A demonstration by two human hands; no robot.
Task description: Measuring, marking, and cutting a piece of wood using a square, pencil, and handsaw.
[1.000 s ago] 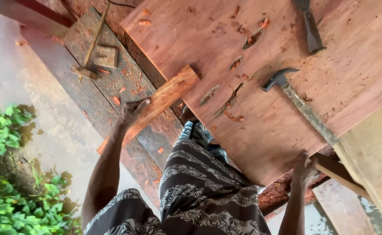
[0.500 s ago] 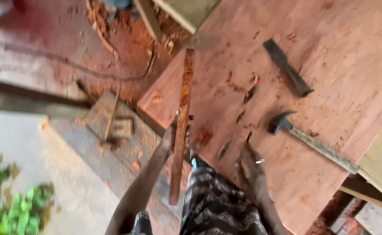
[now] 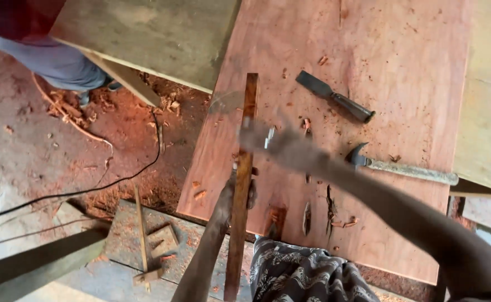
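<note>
My left hand [image 3: 235, 193] grips a long narrow wooden strip [image 3: 246, 123] near its middle. The strip lies lengthwise over the left part of a wide reddish board [image 3: 368, 50] and runs from my lap to the board's far half. My right hand [image 3: 262, 137] is blurred with motion and stretches across the board to the strip, just above my left hand. Something small and pale shows at its fingers; I cannot tell what it is or whether it is held. A chisel [image 3: 335, 98] and a claw hammer [image 3: 402, 168] lie on the board to the right.
Another person's grey trouser leg [image 3: 55, 61] is at the top left beside a pale plank [image 3: 145, 33]. A black cable [image 3: 89, 187] crosses the sawdust-covered floor. Wood offcuts [image 3: 145, 246] lie on a plank at the lower left. Chips are scattered on the board.
My right hand has swung up from the board's near edge to the strip. The left hand keeps its hold on the strip, which now lies farther along the board. The view has shifted.
</note>
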